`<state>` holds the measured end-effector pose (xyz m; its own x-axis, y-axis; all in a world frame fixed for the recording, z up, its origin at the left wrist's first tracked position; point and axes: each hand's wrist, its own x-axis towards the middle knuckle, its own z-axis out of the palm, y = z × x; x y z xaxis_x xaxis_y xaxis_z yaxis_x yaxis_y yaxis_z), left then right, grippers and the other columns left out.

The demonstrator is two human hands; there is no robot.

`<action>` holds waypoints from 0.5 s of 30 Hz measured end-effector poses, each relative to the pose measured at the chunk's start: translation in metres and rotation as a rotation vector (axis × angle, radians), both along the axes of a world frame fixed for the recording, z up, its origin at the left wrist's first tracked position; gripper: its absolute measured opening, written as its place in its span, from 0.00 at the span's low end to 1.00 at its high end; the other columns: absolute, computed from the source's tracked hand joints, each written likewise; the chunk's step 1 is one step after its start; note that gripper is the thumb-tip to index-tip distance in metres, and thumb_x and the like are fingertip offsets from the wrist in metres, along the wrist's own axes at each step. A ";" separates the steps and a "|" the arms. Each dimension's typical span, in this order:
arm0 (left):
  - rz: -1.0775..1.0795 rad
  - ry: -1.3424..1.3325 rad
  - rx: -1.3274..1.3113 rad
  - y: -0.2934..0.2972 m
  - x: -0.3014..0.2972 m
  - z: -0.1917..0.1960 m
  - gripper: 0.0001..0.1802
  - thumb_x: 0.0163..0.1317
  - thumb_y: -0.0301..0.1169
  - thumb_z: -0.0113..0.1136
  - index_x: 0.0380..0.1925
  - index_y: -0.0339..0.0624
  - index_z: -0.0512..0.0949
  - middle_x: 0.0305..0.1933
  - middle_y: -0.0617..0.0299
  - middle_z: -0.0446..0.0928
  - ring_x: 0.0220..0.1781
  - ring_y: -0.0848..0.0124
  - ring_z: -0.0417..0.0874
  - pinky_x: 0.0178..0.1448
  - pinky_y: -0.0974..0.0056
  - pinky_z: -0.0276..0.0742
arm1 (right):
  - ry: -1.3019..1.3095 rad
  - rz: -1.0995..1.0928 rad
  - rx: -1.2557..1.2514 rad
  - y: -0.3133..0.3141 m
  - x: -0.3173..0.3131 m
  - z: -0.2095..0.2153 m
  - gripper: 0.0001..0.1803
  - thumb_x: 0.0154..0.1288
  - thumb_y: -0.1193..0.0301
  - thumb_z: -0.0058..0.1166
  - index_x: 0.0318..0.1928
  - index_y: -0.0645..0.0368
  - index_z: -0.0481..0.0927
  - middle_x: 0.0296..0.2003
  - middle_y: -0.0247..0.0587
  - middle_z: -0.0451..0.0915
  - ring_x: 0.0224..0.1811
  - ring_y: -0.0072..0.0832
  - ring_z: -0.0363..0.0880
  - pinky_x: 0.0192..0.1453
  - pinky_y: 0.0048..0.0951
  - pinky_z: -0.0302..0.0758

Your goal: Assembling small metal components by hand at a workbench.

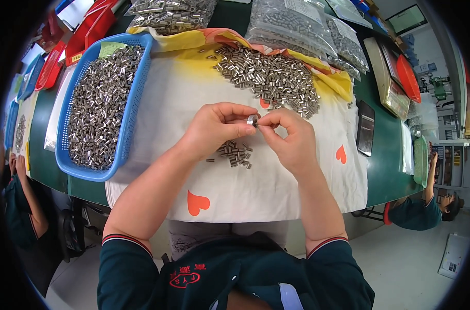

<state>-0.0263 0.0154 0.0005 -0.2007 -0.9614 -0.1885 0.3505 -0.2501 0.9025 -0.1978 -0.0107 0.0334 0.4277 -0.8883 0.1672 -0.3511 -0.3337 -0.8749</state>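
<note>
My left hand [217, 126] pinches a small round silver metal piece [252, 120] between thumb and fingers, above the middle of the white cloth [276, 191]. Right up against it, my right hand [292, 137] has its thumb and index finger closed at the piece's right side. Whatever sits between those right fingertips is too small and covered to make out. Just below both hands lies a small heap of short metal cylinders [235, 154]. A much larger heap of similar cylinders [271, 77] spreads over the cloth beyond my hands.
To the left stands a blue basket [125, 139] full of small metal cylinders. Clear plastic bags [292, 26] of metal parts line the far side. A black phone [365, 128] lies at the right on the green table [387, 170]. Other people sit at far left and right.
</note>
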 end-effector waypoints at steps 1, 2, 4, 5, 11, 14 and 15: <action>0.006 -0.028 0.010 0.001 0.000 0.000 0.17 0.50 0.22 0.61 0.42 0.34 0.75 0.35 0.62 0.78 0.36 0.80 0.77 0.42 0.74 0.73 | 0.056 0.004 -0.118 0.002 0.001 0.001 0.04 0.49 0.79 0.54 0.29 0.61 0.77 0.27 0.37 0.76 0.28 0.27 0.75 0.33 0.24 0.71; 0.008 -0.029 0.012 0.002 0.000 0.000 0.17 0.50 0.22 0.61 0.42 0.34 0.75 0.35 0.62 0.78 0.36 0.80 0.77 0.42 0.74 0.73 | 0.111 0.008 -0.235 0.003 0.003 0.001 0.04 0.48 0.79 0.54 0.28 0.61 0.76 0.27 0.38 0.76 0.28 0.29 0.75 0.32 0.25 0.71; 0.030 -0.211 -0.062 0.002 -0.002 0.000 0.16 0.49 0.22 0.62 0.40 0.35 0.76 0.33 0.64 0.78 0.34 0.81 0.76 0.40 0.75 0.73 | 0.157 0.017 -0.339 0.004 0.004 -0.002 0.04 0.48 0.79 0.54 0.28 0.61 0.76 0.26 0.39 0.76 0.27 0.31 0.75 0.31 0.26 0.71; 0.029 -0.210 -0.062 0.002 -0.002 0.002 0.16 0.49 0.22 0.62 0.40 0.35 0.76 0.33 0.64 0.78 0.34 0.81 0.76 0.40 0.75 0.73 | 0.203 0.026 -0.442 0.005 0.004 -0.003 0.04 0.48 0.79 0.54 0.27 0.61 0.76 0.26 0.40 0.76 0.27 0.32 0.75 0.31 0.26 0.71; 0.000 -0.215 -0.070 0.001 0.000 0.003 0.16 0.48 0.23 0.64 0.40 0.34 0.77 0.32 0.65 0.78 0.33 0.81 0.76 0.39 0.76 0.73 | -0.029 0.076 0.192 -0.006 -0.006 -0.001 0.05 0.47 0.78 0.57 0.27 0.62 0.74 0.21 0.30 0.73 0.23 0.20 0.70 0.30 0.23 0.68; -0.145 -0.111 -0.011 0.002 0.000 0.004 0.17 0.47 0.23 0.64 0.40 0.34 0.77 0.32 0.64 0.78 0.33 0.81 0.76 0.39 0.76 0.73 | -0.104 0.117 0.537 -0.016 -0.015 -0.010 0.06 0.48 0.76 0.58 0.28 0.62 0.75 0.22 0.28 0.73 0.24 0.15 0.68 0.30 0.20 0.68; -0.152 -0.119 -0.006 0.002 0.002 0.003 0.17 0.48 0.23 0.64 0.40 0.34 0.77 0.32 0.64 0.78 0.33 0.81 0.76 0.39 0.75 0.73 | -0.104 0.117 0.538 -0.018 -0.016 -0.010 0.06 0.48 0.76 0.58 0.28 0.62 0.75 0.22 0.28 0.73 0.24 0.15 0.68 0.30 0.20 0.68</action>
